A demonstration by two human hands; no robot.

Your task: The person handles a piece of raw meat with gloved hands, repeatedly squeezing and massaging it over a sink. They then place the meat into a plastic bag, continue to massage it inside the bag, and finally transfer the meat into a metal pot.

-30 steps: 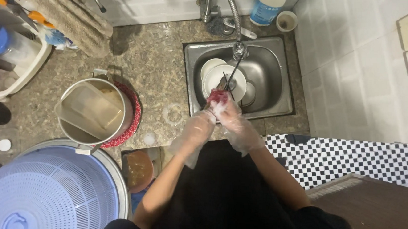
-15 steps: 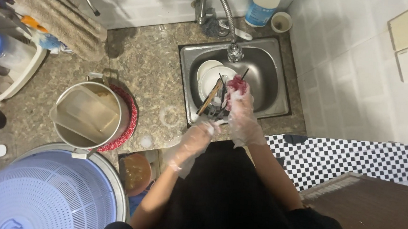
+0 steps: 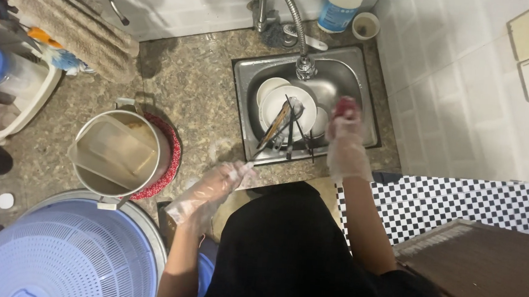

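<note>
I stand at a small steel sink set in a speckled stone counter, with thin clear gloves on both hands. My right hand is closed on a red scrubbing pad held over the sink's right side. My left hand is low over the counter's front edge, left of the sink. Its fingers pinch the near end of long brown chopsticks, which slant up over the white plates stacked in the basin. Dark utensils lie across the plates under the flexible tap.
A steel pot holding a rectangular container sits on a red mat left of the sink. A pale blue slotted basket is at the bottom left. A bottle and a cup stand behind the sink. A checkered cloth and a wooden board lie to the right.
My hands have come apart. The left hand dropped back to the counter edge with the chopsticks, and the right hand swung to the sink's right side with the red pad.
</note>
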